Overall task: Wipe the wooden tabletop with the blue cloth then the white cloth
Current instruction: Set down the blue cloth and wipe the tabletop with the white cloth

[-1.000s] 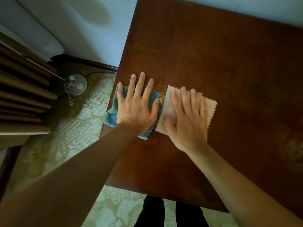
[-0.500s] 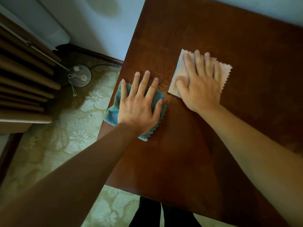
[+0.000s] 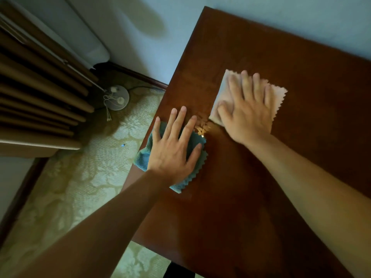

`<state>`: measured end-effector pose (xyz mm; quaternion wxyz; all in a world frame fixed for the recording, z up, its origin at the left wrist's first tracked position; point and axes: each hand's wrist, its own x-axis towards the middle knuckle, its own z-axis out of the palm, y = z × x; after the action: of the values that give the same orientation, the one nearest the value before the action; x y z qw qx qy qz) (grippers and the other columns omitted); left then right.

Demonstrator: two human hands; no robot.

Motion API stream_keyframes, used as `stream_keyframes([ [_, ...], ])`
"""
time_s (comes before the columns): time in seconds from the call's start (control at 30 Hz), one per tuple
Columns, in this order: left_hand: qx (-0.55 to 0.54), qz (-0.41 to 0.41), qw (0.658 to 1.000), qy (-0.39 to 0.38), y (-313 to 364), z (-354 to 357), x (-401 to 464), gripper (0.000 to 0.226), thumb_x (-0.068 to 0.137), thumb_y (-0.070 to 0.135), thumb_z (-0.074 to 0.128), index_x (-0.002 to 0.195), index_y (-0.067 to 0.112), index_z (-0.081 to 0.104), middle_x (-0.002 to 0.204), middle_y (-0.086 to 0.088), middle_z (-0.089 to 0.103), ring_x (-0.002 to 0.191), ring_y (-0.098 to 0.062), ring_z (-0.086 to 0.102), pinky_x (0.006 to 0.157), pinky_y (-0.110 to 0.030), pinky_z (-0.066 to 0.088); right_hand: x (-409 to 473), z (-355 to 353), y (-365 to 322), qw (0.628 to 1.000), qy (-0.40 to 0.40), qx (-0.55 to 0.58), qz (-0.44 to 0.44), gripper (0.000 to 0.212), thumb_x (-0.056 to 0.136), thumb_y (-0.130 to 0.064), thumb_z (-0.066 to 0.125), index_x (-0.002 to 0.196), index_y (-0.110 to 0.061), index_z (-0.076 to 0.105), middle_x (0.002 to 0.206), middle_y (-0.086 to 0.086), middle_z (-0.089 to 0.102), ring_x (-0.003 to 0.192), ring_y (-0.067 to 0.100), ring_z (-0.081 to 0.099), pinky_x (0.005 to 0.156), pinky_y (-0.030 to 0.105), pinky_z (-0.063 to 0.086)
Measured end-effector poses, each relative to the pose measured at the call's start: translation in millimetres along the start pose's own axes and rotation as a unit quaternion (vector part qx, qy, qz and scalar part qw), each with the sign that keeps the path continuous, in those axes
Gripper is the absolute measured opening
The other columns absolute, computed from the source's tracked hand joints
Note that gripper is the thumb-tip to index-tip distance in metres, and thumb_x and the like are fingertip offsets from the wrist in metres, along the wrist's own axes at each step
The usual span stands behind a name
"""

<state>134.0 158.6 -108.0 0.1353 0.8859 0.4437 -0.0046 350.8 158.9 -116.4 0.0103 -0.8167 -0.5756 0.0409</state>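
The dark wooden tabletop [image 3: 313, 149] fills the right of the head view. My left hand [image 3: 174, 151] lies flat with spread fingers on the blue cloth [image 3: 143, 159], which sits at the table's left edge and hangs slightly over it. My right hand [image 3: 248, 114] presses flat on the white cloth [image 3: 278, 95], farther out and to the right. The two cloths are apart. A small shiny patch [image 3: 201, 128] glints on the wood between them.
The table's far edge meets a pale wall [image 3: 301, 21]. To the left, patterned carpet [image 3: 80, 187] with a round white base and cords [image 3: 118, 98], and brown curtain folds [image 3: 40, 97]. Dark trouser legs show below the near edge [image 3: 178, 271].
My right hand slid the white cloth away from me and to the right, off the blue cloth's side, then drew back slightly. My left hand stayed on the blue cloth.
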Motion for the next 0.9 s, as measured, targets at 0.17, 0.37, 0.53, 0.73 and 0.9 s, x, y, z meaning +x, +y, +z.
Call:
stream_keyframes([
  [0.17,-0.022,-0.140,0.989,0.040,-13,-10,10,0.066,0.101,0.050,0.027,0.160,0.022,0.019,0.170,-0.005,0.005,0.156,-0.027,-0.005,0.120,-0.056,-0.010,36,0,-7,1.000,0.007,0.001,0.012,0.073,0.098,-0.052,0.014,0.164,-0.021,0.018,0.170,0.014,0.018,0.158,0.035,0.011,0.127,0.055,0.008],
  [0.37,-0.076,-0.253,0.964,0.038,-8,1,9,0.066,0.105,0.052,0.022,0.161,0.019,0.013,0.167,-0.012,0.019,0.155,-0.029,0.013,0.122,-0.051,0.023,12,-3,-24,1.000,-0.005,0.019,0.006,0.076,0.097,-0.052,0.010,0.164,-0.018,0.012,0.171,0.016,0.012,0.158,0.036,0.007,0.127,0.057,0.006],
  [0.53,-0.080,-0.248,0.964,0.054,-9,-3,11,0.071,0.099,0.057,0.024,0.159,0.018,0.022,0.156,-0.008,0.038,0.143,-0.026,0.039,0.110,-0.049,0.042,-29,6,-46,0.999,-0.006,0.009,-0.043,0.069,0.104,-0.048,0.020,0.164,-0.016,0.018,0.170,0.018,0.015,0.158,0.038,0.011,0.126,0.058,0.010],
  [0.73,-0.089,-0.244,0.963,0.067,-11,-1,10,0.070,0.101,0.057,0.029,0.158,0.019,0.024,0.153,-0.006,0.042,0.136,-0.026,0.048,0.109,-0.046,0.042,29,6,-45,0.999,0.004,0.007,-0.053,0.071,0.099,-0.052,0.016,0.163,-0.020,0.020,0.169,0.015,0.020,0.157,0.036,0.014,0.126,0.057,0.011],
  [0.9,-0.089,-0.240,0.964,0.074,-11,-1,9,0.068,0.101,0.054,0.033,0.157,0.017,0.027,0.150,-0.007,0.045,0.133,-0.026,0.050,0.108,-0.043,0.041,59,2,-59,1.000,-0.004,0.029,-0.005,0.077,0.095,-0.053,0.008,0.164,-0.019,0.017,0.170,0.017,0.015,0.158,0.037,0.009,0.127,0.057,0.007],
])
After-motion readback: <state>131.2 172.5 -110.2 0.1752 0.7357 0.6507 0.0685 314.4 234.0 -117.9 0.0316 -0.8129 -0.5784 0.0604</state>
